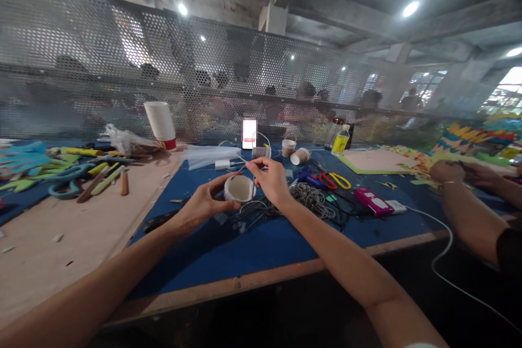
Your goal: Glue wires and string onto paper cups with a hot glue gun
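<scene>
My left hand is wrapped round the side of a small, pale paper cup, whose open mouth is tilted toward me. Just above the rim, my right hand pinches a thin grey cord between thumb and fingertips. A strand of it runs toward the cup's edge; where it meets the cup I cannot tell. A tangled heap of grey cord lies right of the cup, partly behind my right wrist. Behind my fingers stands a spool of cord.
Two brown paper cups, scissors, a blue glue gun and a pink box lie on the blue mat. A lit phone stands behind. Stacked cups and tools are at left; another person's arms at right.
</scene>
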Motion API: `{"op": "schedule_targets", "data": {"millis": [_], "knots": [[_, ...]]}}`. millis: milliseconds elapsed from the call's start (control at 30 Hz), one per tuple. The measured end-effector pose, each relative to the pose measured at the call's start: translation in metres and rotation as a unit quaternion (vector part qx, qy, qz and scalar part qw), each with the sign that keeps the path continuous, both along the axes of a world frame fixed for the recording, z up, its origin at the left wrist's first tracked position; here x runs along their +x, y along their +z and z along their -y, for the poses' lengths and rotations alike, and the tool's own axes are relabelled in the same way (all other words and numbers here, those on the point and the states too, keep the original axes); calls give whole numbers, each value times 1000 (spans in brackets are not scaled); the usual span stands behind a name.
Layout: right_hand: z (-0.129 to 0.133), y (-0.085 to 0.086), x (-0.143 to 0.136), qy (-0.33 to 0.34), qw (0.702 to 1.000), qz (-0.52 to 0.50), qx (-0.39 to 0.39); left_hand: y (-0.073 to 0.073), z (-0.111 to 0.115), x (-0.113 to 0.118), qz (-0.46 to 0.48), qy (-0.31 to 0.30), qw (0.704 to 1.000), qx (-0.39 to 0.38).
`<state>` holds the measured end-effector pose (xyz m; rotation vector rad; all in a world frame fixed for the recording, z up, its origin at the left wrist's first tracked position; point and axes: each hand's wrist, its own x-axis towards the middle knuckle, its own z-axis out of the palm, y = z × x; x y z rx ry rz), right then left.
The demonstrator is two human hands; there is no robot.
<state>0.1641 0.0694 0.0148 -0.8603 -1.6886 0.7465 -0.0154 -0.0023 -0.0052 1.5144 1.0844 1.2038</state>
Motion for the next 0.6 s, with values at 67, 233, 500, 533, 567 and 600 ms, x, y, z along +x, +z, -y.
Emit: {"op": "schedule_targets", "data": {"millis": [67,233,500,533,567,600], "knots": [[0,0,0,2,1000,-2,-4,0,0,0,-5,3,1000,8],[0,0,0,5,1000,-7,1,-1,-1,0,-21,14,999,25],[0,0,0,3,1000,1,0,-6,-5,-2,-29,15,999,39],[0,1,0,3,1000,3,3,-7,-5,-3,-32,15,999,41],[0,1,0,2,1000,5,6,-7,-5,-3,-34,15,998,44],[1,1,1,0,1000,8,9,-6,-5,-2,-36,15,998,47]]}}
